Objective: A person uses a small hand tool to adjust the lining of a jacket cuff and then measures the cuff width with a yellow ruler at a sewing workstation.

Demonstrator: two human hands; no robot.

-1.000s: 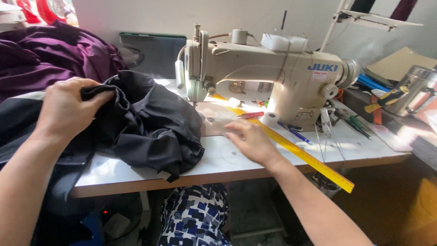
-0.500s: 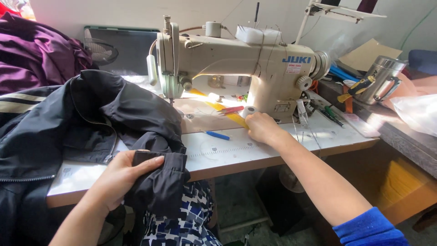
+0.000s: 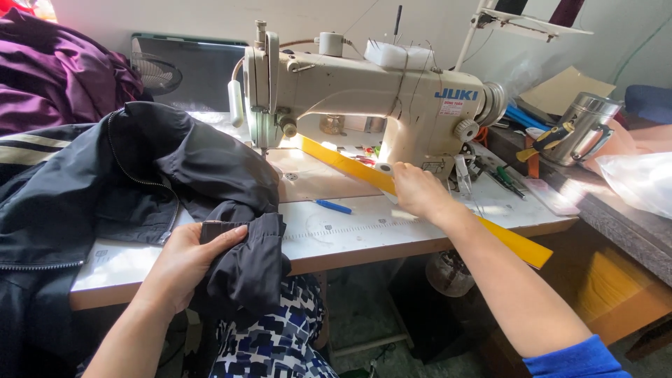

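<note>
Left hand [image 3: 183,262] grips jacket [image 3: 140,182] (table edge); right hand [image 3: 418,190] on ruler [image 3: 350,166].

Count: 1 cream sewing machine [image 3: 364,98], 1 dark jacket [image 3: 140,182], 1 yellow ruler [image 3: 364,171], 1 blue pen [image 3: 333,206], 1 steel mug [image 3: 584,129] far right, 1 purple cloth heap [image 3: 63,77] far left, 2 hands: left hand [image 3: 185,262], right hand [image 3: 418,190].
</note>
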